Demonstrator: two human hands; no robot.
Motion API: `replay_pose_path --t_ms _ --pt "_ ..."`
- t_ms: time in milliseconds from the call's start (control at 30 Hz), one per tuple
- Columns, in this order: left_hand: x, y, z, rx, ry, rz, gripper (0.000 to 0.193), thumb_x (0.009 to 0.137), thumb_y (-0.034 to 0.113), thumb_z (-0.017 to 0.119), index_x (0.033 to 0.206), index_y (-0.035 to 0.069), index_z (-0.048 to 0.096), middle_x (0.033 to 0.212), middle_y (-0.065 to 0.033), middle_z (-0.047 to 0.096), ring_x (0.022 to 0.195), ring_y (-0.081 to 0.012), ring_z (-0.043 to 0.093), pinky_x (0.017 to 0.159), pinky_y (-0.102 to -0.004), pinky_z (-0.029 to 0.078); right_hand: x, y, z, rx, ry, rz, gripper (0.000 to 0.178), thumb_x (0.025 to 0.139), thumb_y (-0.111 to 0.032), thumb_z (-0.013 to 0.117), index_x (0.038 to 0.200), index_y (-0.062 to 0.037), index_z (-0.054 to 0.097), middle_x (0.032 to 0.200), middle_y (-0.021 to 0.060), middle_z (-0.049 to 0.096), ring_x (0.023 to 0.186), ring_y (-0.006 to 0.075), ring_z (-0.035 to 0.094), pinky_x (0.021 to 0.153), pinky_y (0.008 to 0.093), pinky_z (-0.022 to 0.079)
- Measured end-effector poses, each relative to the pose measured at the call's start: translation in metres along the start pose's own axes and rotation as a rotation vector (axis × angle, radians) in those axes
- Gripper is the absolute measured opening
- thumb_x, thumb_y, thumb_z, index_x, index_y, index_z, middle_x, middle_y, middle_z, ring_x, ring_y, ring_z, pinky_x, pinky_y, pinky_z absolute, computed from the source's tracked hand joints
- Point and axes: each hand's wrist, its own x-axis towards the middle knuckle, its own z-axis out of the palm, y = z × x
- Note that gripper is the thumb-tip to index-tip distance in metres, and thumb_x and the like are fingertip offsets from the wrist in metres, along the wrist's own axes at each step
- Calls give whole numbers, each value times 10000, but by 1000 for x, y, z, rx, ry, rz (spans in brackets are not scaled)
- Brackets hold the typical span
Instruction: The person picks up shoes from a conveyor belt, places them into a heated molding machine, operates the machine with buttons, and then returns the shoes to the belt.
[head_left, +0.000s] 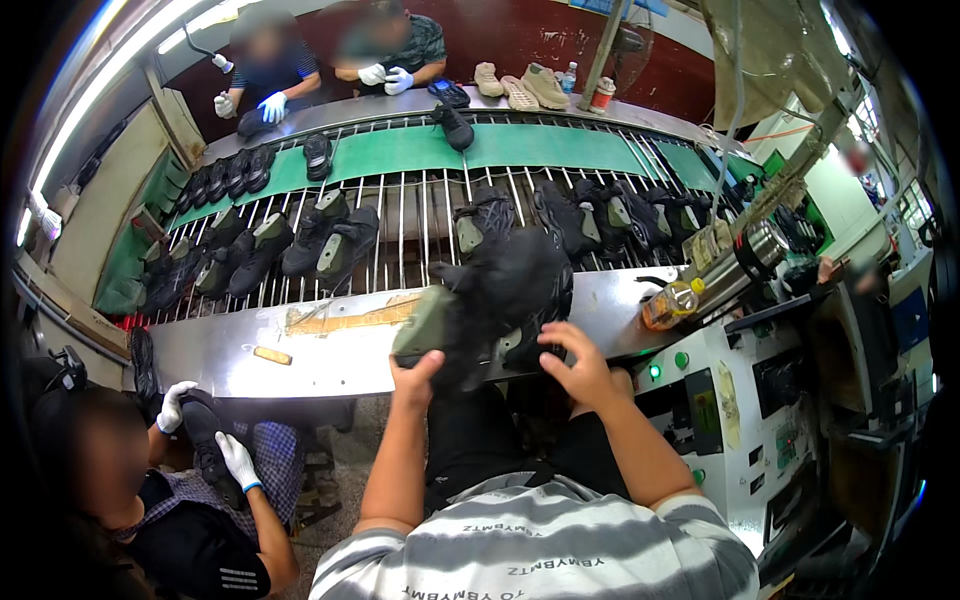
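My left hand is closed on a black shoe, gripping it near the green shoe last inside it. The shoe is blurred by motion and tilted above the metal bench edge. Close to its right side, my right hand has thumb and fingers apart. Its fingertips are beside another dark shoe with a light-coloured part, mostly hidden behind the blurred one. Whether they touch it I cannot tell.
A roller conveyor with a green belt carries several black shoes. The metal bench holds a yellow-handled tool, a drink bottle and a steel flask. A control box stands right. Gloved co-workers handle shoes at left and across.
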Motion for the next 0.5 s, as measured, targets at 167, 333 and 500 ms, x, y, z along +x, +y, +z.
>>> replay_pose_path --t_ms 167,333,500 --pt "14 -44 -66 687 431 275 457 735 58 755 1141 -47 574 1061 -131 639 946 -212 623 871 -336 495 28 101 17 -257 143 416 746 760 -333 756 1365 -37 437 1318 225 505 1230 381 488 1031 424 403" --pt "70 -98 -62 832 419 442 479 690 68 740 1128 -42 580 1167 -210 607 1098 -357 587 982 -406 439 -7 160 33 270 3 876 1061 718 -365 793 1496 28 187 1424 247 411 1264 344 473 1059 411 375" --pt "166 -121 -1 1084 651 431 499 739 262 744 1130 3 577 1155 -188 603 1081 -370 575 928 -421 450 -13 163 34 577 50 854 1063 709 -215 778 1512 24 124 1434 220 396 1314 307 407 1093 366 315"
